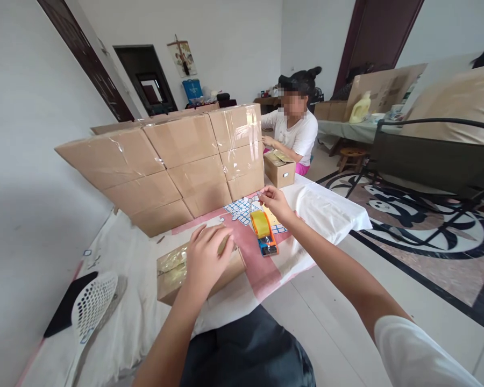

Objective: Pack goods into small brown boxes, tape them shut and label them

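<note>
My left hand (210, 258) is over a taped cardboard box (173, 271) near the front of the table, fingers loosely bent and thumb apart from them. It hides much of the box top, where shiny yellowish tape shows at the left end. My right hand (275, 202) is raised beyond the tape dispenser, thumb and fingertips pinched together. A small pale bit shows at the fingertips, too small to name. The orange and blue tape dispenser (266, 234), with its roll of yellow tape, lies between my hands, to the right of the box.
Stacked cardboard boxes (193, 161) form a wall across the table's far side. Behind the table a person (294, 129) sits by another taped box (280, 169). A white fly swatter (94, 301) lies at left. A folding chair (419, 161) stands at right.
</note>
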A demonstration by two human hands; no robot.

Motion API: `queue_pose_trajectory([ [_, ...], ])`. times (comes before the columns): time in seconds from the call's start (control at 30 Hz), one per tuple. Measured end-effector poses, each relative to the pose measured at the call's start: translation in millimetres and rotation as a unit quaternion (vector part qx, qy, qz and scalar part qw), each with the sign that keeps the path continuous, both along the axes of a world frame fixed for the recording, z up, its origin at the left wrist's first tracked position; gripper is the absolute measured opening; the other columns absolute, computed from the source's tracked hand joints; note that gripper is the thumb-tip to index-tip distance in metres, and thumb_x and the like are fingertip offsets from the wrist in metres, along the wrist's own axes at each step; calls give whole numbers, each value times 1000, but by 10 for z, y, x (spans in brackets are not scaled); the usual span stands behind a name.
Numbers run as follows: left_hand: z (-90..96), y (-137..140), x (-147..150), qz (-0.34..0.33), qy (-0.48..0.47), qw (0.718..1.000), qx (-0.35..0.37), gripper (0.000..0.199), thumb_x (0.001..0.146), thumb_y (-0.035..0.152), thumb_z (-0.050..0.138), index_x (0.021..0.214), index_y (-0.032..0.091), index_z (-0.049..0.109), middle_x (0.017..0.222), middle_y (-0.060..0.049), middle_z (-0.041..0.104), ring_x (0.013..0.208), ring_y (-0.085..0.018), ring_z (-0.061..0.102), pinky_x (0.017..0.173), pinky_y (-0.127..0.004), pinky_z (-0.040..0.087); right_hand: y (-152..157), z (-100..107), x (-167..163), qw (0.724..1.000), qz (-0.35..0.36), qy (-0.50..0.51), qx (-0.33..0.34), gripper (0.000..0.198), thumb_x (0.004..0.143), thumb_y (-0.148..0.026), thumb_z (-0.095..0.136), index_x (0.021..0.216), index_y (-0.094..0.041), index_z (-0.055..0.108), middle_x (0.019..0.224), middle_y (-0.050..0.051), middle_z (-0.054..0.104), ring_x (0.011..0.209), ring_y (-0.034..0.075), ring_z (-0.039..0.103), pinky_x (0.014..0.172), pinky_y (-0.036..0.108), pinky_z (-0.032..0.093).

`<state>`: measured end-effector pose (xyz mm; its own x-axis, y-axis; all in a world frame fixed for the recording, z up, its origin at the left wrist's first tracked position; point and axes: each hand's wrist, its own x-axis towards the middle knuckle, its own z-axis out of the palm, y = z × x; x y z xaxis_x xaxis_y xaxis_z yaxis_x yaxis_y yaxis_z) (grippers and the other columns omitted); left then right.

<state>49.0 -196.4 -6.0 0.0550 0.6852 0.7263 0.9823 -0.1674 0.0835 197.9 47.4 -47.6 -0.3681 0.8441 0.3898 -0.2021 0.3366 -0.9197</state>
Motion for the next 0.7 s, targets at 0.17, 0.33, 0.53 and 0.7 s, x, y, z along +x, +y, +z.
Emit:
queue_pose_trajectory([
  [0.17, 289, 470, 95, -30, 35, 998, -42, 15, 99, 24, 56, 100, 25, 71, 102, 1, 79, 94, -21, 72, 108, -44, 44, 283, -211, 94, 994, -88, -64, 5, 35, 81, -56, 64, 83, -23, 52, 69, 0, 64, 64, 16, 63, 62, 28, 50],
  [0.33, 232, 244, -67, 6, 48, 998, -48, 16, 99, 26, 55, 99, 26, 71, 101, 1, 79, 95, -22, 72, 106, -44, 44, 600, -513, 421, 961, -199, -190, -2, 19, 84, -36, 62, 75, -22, 52, 78, 6, 69, 72, 21, 65, 70, 34, 50],
  [0.53, 12, -152, -635, 138, 17, 986, -91, 23, 101, 34, 50, 101, 25, 71, 103, -3, 78, 102, -26, 71, 99, -44, 45, 573, -763, 696, 901, -271, -337, 41, 9, 85, -17, 57, 86, -20, 65, 94, 12, 73, 90, 28, 65, 80, 37, 46],
  [0.7, -193, -310, -948, 215, -61, 952, -207, 32, 100, 42, 44, 108, 26, 71, 116, -3, 76, 110, -29, 69, 99, -44, 44, 502, -733, 672, 884, -270, -373, 79, 24, 92, -18, 51, 108, -21, 68, 106, 11, 75, 96, 28, 65, 81, 35, 45],
])
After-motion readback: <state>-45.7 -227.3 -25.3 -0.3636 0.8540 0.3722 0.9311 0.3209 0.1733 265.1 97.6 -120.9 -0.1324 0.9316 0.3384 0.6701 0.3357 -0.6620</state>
